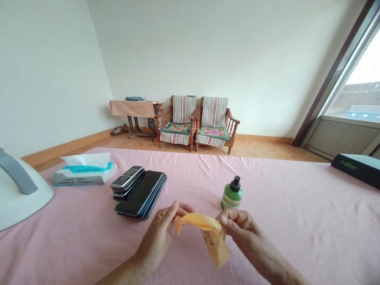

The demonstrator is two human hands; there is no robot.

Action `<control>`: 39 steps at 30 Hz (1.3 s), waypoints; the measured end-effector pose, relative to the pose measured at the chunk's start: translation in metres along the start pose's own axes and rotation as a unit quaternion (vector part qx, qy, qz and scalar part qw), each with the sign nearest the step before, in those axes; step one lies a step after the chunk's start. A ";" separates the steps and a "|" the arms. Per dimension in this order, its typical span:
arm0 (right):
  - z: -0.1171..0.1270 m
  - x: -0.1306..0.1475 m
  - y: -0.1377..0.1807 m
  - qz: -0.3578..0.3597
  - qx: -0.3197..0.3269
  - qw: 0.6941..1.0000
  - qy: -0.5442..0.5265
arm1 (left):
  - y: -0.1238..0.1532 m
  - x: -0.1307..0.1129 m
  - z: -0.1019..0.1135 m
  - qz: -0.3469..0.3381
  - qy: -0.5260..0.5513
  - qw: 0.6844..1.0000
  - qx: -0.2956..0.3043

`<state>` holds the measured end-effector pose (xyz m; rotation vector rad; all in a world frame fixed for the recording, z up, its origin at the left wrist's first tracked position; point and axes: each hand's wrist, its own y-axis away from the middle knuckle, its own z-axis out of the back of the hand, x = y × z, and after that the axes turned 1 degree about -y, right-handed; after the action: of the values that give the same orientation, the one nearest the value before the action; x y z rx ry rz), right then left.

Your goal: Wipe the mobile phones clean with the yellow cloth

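A small yellow cloth [211,236] hangs between both hands above the pink table cover [297,213]. My left hand [158,237] pinches its left end with thumb and fingers closed. My right hand [240,231] pinches its right end, and the cloth droops below it with a label showing. Just beyond the right hand stands a small green bottle [232,194] with a black pump cap. A stack of phones [138,192] lies left of the hands, with a keypad phone on top.
A tissue pack [84,170] lies at the far left of the table. A white rounded object with a grey handle [18,190] sits at the left edge. A dark box [358,168] rests at the right edge. Two wooden chairs [196,122] stand against the far wall.
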<state>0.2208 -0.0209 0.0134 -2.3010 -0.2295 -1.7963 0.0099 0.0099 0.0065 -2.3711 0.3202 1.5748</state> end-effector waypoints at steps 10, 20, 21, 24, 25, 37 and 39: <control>-0.007 -0.003 0.001 -0.008 -0.003 0.999 0.053 | 0.004 -0.008 -0.007 -0.030 -0.260 0.963 0.067; -0.012 -0.001 0.002 -0.024 -0.063 0.997 0.047 | 0.011 -0.004 -0.012 0.041 -0.190 0.980 0.054; -0.012 0.000 0.003 -0.024 -0.064 0.997 0.047 | 0.012 -0.003 -0.012 0.056 -0.168 0.983 0.058; -0.014 0.000 0.004 -0.025 -0.066 0.996 0.045 | 0.013 -0.001 -0.013 0.078 -0.134 0.986 0.056; -0.014 0.000 0.004 -0.027 -0.068 0.996 0.045 | 0.013 -0.001 -0.013 0.080 -0.132 0.987 0.054; -0.018 0.000 0.004 -0.032 -0.068 0.996 0.045 | 0.014 0.000 -0.014 0.089 -0.109 0.989 0.054; -0.018 -0.001 0.004 -0.035 -0.070 0.996 0.040 | 0.014 0.000 -0.016 0.110 -0.055 0.991 0.055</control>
<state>0.2049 -0.0292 0.0167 -2.3339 -0.1776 -1.9948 0.0191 -0.0089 0.0114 -2.2170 0.6472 1.7270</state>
